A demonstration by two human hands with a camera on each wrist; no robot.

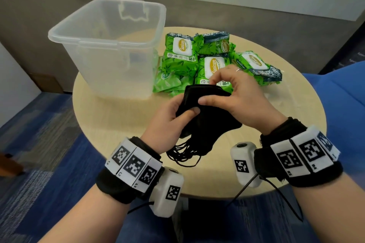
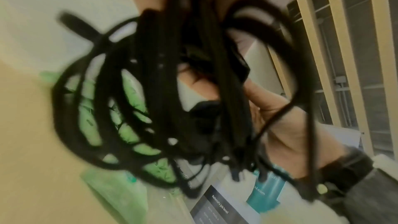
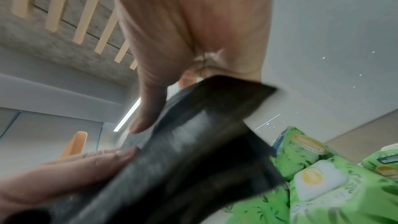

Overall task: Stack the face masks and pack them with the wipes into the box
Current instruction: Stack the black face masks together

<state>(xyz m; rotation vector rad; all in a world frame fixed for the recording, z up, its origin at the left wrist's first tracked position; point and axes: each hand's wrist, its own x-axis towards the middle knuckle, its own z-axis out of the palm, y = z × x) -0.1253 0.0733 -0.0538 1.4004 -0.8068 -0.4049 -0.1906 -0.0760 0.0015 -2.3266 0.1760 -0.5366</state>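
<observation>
A bunch of black face masks (image 1: 207,116) is held above the round table, with the ear loops (image 1: 183,154) dangling toward me. My left hand (image 1: 173,122) grips the bunch from the left, thumb on top. My right hand (image 1: 233,96) pinches its far edge from the right, thumb across the top. The left wrist view is filled with the blurred ear loops (image 2: 163,101). In the right wrist view the masks (image 3: 193,151) run between my thumb and fingers. Several green wipes packs (image 1: 207,59) lie heaped behind the hands. The clear plastic box (image 1: 110,45) stands empty at the back left.
The beige table (image 1: 110,130) has bare surface in front of the box and to the right of the hands. Blue carpet lies to the left, and a blue chair (image 1: 339,92) stands at the right.
</observation>
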